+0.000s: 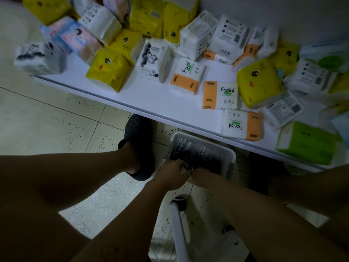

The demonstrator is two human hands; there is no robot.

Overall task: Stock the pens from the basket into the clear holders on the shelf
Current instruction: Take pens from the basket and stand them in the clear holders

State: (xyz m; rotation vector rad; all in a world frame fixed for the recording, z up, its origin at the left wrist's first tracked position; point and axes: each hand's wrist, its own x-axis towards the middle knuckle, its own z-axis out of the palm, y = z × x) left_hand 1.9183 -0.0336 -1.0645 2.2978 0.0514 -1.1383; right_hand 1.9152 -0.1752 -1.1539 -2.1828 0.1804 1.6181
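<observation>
A white plastic basket (231, 155) stands on the tiled floor, partly under the shelf's front edge. It is packed with dark pens (196, 151) lying side by side. My left hand (170, 173) reaches into the basket's near end, fingers curled round a bunch of pens. My right hand (203, 177) meets it there and also grips pens at the same spot. No clear holders are in view.
The white shelf (151, 95) runs diagonally above the basket, covered with several tissue packs in yellow, orange-white and green. My foot in a dark clog (138, 140) stands left of the basket. A white rounded frame (176, 224) lies on the floor below my hands.
</observation>
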